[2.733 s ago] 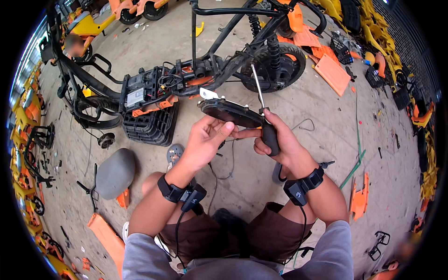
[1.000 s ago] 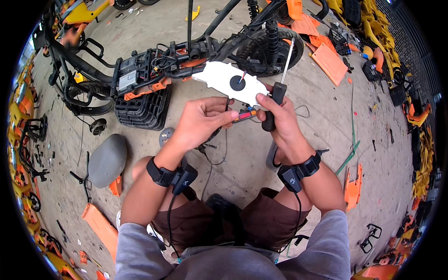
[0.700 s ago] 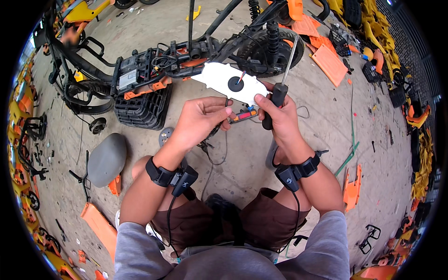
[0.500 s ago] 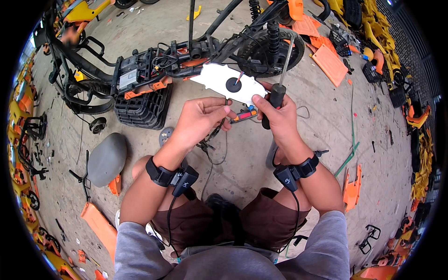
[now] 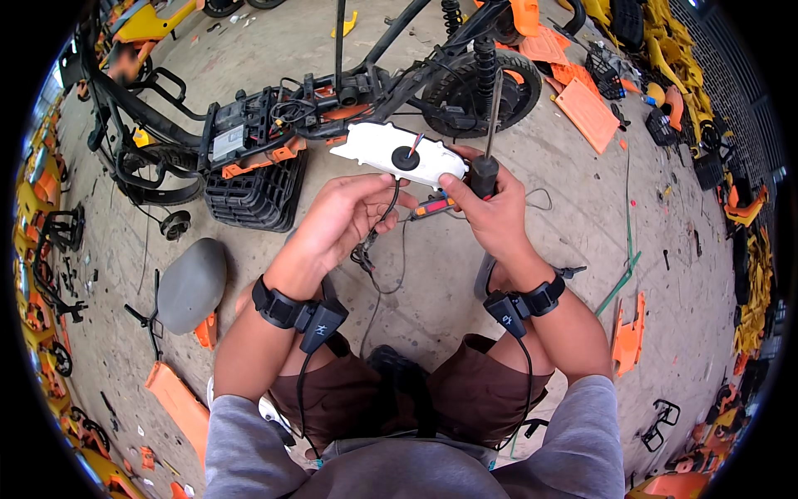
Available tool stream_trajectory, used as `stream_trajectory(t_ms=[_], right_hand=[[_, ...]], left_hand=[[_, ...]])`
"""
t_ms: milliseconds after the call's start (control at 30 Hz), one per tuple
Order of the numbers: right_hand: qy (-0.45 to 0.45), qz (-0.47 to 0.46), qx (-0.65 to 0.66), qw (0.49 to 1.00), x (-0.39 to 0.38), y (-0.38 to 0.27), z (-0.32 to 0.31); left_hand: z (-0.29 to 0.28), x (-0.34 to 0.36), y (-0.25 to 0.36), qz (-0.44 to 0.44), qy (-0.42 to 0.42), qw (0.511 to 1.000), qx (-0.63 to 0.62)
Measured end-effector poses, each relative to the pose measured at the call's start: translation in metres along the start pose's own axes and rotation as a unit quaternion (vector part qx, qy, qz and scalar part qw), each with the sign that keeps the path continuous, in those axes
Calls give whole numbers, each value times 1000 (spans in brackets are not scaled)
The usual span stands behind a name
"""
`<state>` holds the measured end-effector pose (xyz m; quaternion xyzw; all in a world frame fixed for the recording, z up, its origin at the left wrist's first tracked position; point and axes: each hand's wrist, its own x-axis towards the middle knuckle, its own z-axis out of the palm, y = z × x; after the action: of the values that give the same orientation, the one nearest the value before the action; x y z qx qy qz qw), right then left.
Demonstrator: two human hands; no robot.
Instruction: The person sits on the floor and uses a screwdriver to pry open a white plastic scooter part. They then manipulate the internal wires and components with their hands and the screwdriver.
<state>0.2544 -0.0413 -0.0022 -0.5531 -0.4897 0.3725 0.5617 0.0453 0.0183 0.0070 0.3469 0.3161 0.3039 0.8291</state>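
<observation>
- A white panel (image 5: pixel 428 160) is held above the floor, between the two hands and on the near side of the bike frame; its white face is tilted up and its pointed end is at the left.
- A round black grommet (image 5: pixel 406 158) sits in the middle of that face, with a few thin coloured wires (image 5: pixel 416 144) sticking up out of it.
- The right hand (image 5: pixel 496 208) pinches the panel's right end, thumb on the white face; the same hand also holds a screwdriver (image 5: pixel 483 176), handle near, shaft toward the far side.
- The left hand (image 5: pixel 341 214) is just under the panel's near edge, its fingers loosely curled and parted; whether the thumb touches the edge I cannot tell.
- A black cable (image 5: pixel 394 200) runs down from the panel past these fingers.
- An orange-and-grey tool (image 5: pixel 433 206) shows between the hands; what supports it is unclear.
- Each wrist wears a black band, the left band (image 5: pixel 287 309) and the right band (image 5: pixel 540 298).
- Beyond, the stripped bike frame (image 5: pixel 353 90) has its rear wheel (image 5: pixel 447 90) at the far right and a black crate (image 5: pixel 253 193) under its left part.
- On the floor (image 5: pixel 436 299), a grey seat (image 5: pixel 193 287) lies left, an orange board (image 5: pixel 584 115) far right.
</observation>
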Motion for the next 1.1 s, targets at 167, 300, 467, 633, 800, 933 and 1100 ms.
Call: stream_trajectory(t_ms=[167, 300, 467, 633, 800, 933, 1100], right_hand=[[-18, -48, -64, 997, -5, -7, 2], [-19, -53, -44, 997, -4, -7, 1], [-27, -26, -14, 999, 0, -1, -2], [-28, -5, 30, 999, 1, -3, -5], [-25, 0, 35, 999, 0, -1, -5], [-23, 7, 35, 999, 0, 0, -2], [-8, -22, -17, 1000, -3, -1, 1]], left_hand=[[-4, 1, -5, -4, -4, 1000, 28], [-3, -1, 0, -19, -22, 1000, -3], [-5, 0, 2, -28, -22, 999, 5], [-8, 0, 1, -11, -2, 1000, 14], [-6, -1, -2, -5, 5, 1000, 24], [-3, -3, -1, -4, 7, 1000, 19], [-2, -4, 0, -9, 3, 1000, 13]])
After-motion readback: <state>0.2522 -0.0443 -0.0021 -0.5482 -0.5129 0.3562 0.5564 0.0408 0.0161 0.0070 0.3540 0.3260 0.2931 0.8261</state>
